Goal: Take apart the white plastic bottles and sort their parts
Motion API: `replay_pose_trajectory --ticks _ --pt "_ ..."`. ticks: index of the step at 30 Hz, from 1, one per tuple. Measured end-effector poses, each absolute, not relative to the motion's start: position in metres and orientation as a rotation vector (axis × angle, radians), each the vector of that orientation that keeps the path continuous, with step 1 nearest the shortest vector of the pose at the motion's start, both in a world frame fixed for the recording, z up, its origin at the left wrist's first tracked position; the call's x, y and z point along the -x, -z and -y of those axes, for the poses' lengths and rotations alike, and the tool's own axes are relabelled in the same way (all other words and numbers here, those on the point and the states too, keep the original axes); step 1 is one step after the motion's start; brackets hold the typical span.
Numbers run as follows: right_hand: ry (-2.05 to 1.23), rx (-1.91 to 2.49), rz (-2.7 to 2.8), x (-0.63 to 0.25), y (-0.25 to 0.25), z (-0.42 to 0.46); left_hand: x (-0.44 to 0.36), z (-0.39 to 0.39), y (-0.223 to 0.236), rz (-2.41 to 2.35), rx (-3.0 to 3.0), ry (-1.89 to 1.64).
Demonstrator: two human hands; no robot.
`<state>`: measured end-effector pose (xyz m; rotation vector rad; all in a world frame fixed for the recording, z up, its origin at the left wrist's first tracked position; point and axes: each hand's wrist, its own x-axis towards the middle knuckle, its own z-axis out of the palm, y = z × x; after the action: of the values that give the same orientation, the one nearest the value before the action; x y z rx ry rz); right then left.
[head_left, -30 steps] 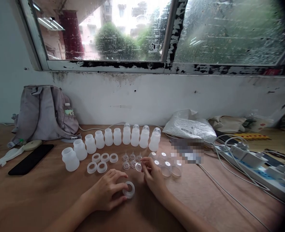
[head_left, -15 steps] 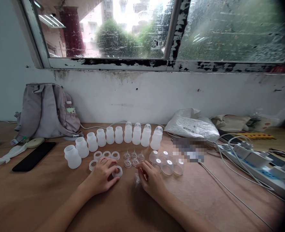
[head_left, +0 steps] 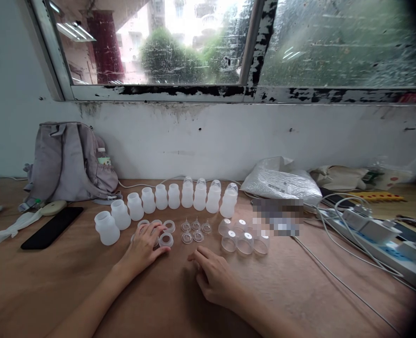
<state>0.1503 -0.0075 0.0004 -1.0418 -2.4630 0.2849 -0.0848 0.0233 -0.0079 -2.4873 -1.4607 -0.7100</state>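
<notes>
My left hand (head_left: 143, 248) lies with its fingers spread over a group of translucent white collar rings (head_left: 165, 240), partly covering several of them. Nothing shows gripped in it. To the right of it, my right hand (head_left: 212, 277) is low over the table with its fingers curled together; whatever they may hold is hidden. Just beyond that hand stand several clear bottle nipples (head_left: 196, 226) in two rows. Clear dome caps (head_left: 245, 244) are grouped to its right. Behind these, frosted baby bottles (head_left: 107, 229) form an arc, the open ones at left and the capped ones (head_left: 229, 202) at right.
A black phone (head_left: 53, 228) and a grey backpack (head_left: 69, 162) are at the left. Toward the right lie a silver plastic bag (head_left: 281, 180), a power strip (head_left: 373, 246) with chargers, and white cables (head_left: 329, 270) running across the wooden table (head_left: 158, 305).
My left hand has moved slightly left, and the ring by its fingers now lies flat beside the others. My right hand has drawn left and nearer; the clear piece below its fingers is out of sight.
</notes>
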Motion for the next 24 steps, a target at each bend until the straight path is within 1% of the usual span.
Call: replay_pose_trajectory --ticks 8,15,24 --pt "-0.249 1.108 2.339 -0.156 0.006 -0.006 0.101 -0.033 0.006 1.497 2.483 0.611" --pt "-0.130 1.306 2.132 -0.168 0.005 -0.022 0.124 -0.043 0.008 1.530 2.526 0.559" --pt "-0.028 1.515 2.090 -0.166 0.009 -0.033 0.115 -0.042 0.013 1.548 2.557 0.565"
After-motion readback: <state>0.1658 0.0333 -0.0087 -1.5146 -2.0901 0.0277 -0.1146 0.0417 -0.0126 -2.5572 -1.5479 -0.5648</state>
